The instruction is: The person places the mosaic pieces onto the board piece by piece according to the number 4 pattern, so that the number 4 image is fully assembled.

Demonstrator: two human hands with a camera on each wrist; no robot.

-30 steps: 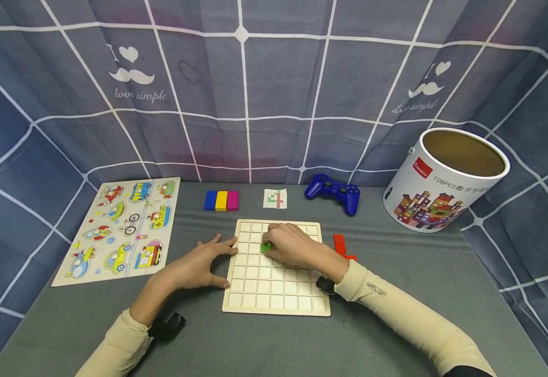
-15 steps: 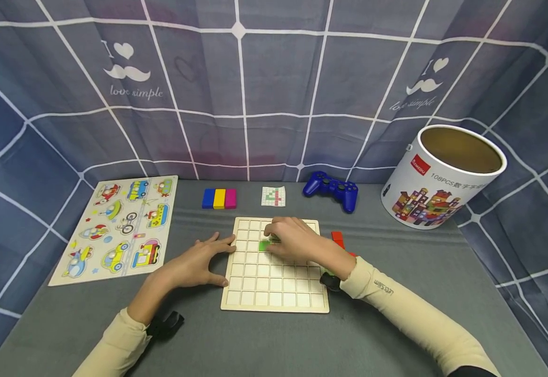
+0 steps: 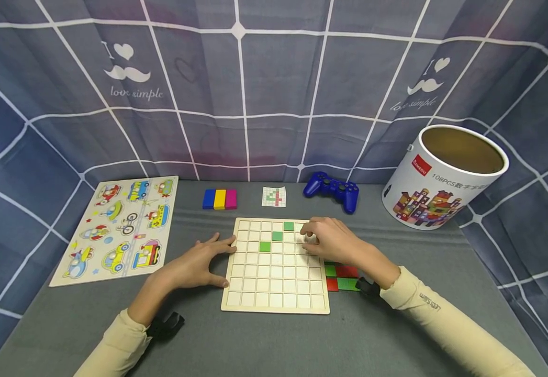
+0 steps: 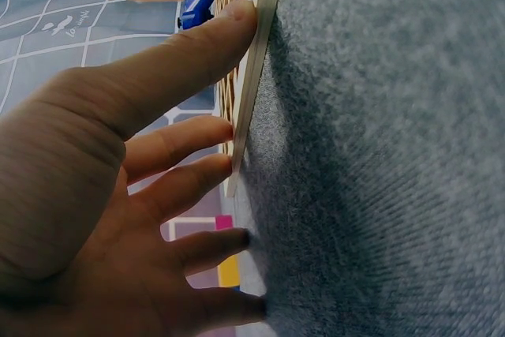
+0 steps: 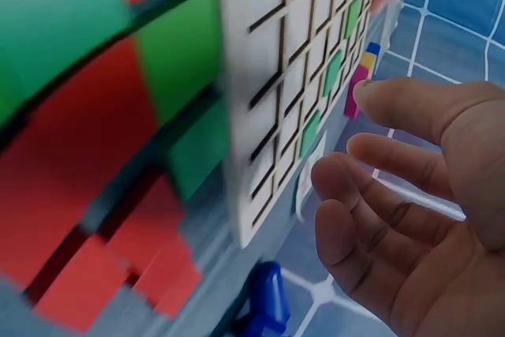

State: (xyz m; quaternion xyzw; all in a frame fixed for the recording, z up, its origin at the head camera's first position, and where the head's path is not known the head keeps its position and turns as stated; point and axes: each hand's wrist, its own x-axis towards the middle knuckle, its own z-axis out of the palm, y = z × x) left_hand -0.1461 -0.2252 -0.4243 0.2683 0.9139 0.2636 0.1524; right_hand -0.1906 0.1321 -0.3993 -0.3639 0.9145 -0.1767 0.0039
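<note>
A pale wooden grid board (image 3: 276, 286) lies flat in the middle of the table in the head view. Three green square tiles (image 3: 277, 236) sit in its upper cells in a diagonal line. My left hand (image 3: 193, 267) is spread at the board's left side, thumb and fingertips at the edge, as the left wrist view shows closely. Above the board's upper right part is my right hand (image 3: 335, 238), its fingers loosely bent. The right wrist view shows nothing between those fingers (image 5: 339, 230). Red and green loose tiles (image 3: 347, 272) lie right of the board, partly hidden by the right arm.
Behind the board lie blue, yellow and magenta blocks (image 3: 220, 199), a small patterned card (image 3: 274, 197) and a blue game controller (image 3: 332, 191). A vehicle puzzle board (image 3: 118, 230) lies at left. At back right stands a large white bucket (image 3: 436, 193).
My right hand has left the green tile on the board and moved right, uncovering all three green tiles and showing itself without one. The left hand stays at the board's edge.
</note>
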